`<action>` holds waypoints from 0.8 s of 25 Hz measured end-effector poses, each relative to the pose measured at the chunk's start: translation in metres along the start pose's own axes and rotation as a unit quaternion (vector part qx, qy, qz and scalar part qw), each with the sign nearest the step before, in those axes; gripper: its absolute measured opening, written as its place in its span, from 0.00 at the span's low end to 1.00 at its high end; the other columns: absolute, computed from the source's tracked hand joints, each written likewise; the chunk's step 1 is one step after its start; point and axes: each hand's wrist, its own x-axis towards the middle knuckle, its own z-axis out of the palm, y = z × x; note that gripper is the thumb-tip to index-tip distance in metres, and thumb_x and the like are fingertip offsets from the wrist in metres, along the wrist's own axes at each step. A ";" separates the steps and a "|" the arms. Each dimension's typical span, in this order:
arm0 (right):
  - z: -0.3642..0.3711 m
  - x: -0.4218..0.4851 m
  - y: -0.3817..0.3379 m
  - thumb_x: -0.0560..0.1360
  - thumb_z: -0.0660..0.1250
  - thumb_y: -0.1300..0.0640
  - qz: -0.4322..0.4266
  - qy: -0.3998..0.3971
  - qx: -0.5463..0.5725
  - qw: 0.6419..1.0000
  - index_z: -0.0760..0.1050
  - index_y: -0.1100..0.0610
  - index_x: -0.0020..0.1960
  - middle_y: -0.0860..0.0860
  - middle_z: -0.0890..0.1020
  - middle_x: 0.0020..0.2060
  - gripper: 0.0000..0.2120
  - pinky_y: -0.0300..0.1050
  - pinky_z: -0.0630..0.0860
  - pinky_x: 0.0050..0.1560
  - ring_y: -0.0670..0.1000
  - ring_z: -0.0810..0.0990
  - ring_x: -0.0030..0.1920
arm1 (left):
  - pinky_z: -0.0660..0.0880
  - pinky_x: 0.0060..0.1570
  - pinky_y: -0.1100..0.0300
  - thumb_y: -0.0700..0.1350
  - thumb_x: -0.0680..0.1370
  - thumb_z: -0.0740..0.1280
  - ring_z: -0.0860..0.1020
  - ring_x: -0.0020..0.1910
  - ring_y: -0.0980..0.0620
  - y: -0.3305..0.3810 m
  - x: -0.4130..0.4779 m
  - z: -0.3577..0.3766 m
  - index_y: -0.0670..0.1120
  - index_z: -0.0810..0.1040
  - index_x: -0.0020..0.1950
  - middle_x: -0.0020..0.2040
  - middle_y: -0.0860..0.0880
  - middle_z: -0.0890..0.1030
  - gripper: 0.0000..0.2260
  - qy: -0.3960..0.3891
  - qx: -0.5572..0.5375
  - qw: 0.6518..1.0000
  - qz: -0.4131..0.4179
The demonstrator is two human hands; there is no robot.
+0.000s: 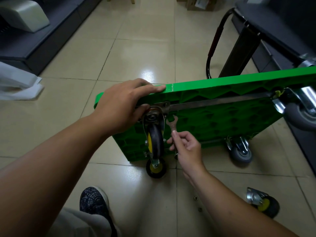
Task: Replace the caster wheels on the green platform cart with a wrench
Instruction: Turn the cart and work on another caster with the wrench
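The green platform cart stands on its side on the tiled floor, underside towards me. My left hand grips its upper edge, fingers over the top and thumb on the mounting plate of a black-and-yellow caster. My right hand holds a silver wrench by its shaft, the open jaw up at a bolt beside that caster's plate. A second black-and-yellow caster sits at the cart's lower corner. Two grey casters are mounted at the far end.
A loose black-and-yellow caster lies on the floor at the right, with small nuts near my right forearm. The cart's black folding handle lies behind. Dark shelving bases line both sides. My shoe is in front.
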 end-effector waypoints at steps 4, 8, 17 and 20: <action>0.014 0.007 0.008 0.80 0.68 0.54 0.006 -0.008 0.013 1.000 0.76 0.57 0.45 0.51 0.81 0.33 0.08 0.37 0.73 0.35 0.47 0.77 0.33 | 0.72 0.42 0.57 0.46 0.76 0.72 0.78 0.56 0.48 0.001 0.000 0.000 0.59 0.71 0.75 0.65 0.53 0.78 0.28 -0.002 0.001 1.000 -0.004; 0.021 0.013 0.011 0.81 0.66 0.58 -0.014 -0.019 0.018 1.000 0.75 0.61 0.45 0.50 0.81 0.32 0.08 0.35 0.73 0.32 0.44 0.78 0.31 | 0.73 0.42 0.56 0.46 0.76 0.72 0.78 0.56 0.47 0.001 0.000 0.000 0.59 0.71 0.75 0.65 0.53 0.78 0.28 -0.001 0.003 1.000 -0.002; 0.034 0.031 0.028 0.82 0.65 0.58 0.021 -0.065 0.036 0.997 0.73 0.55 0.41 0.52 0.81 0.36 0.10 0.43 0.73 0.38 0.49 0.78 0.37 | 0.74 0.43 0.54 0.45 0.76 0.72 0.78 0.57 0.47 0.002 -0.001 0.000 0.61 0.71 0.75 0.65 0.54 0.78 0.28 -0.001 -0.003 1.000 -0.011; 0.032 0.036 0.026 0.82 0.64 0.58 0.016 -0.080 0.014 0.997 0.73 0.56 0.42 0.49 0.81 0.34 0.10 0.41 0.72 0.38 0.47 0.78 0.36 | 0.74 0.43 0.54 0.44 0.76 0.72 0.78 0.57 0.47 0.002 0.000 0.000 0.60 0.70 0.75 0.65 0.53 0.78 0.29 -0.003 -0.003 1.000 -0.010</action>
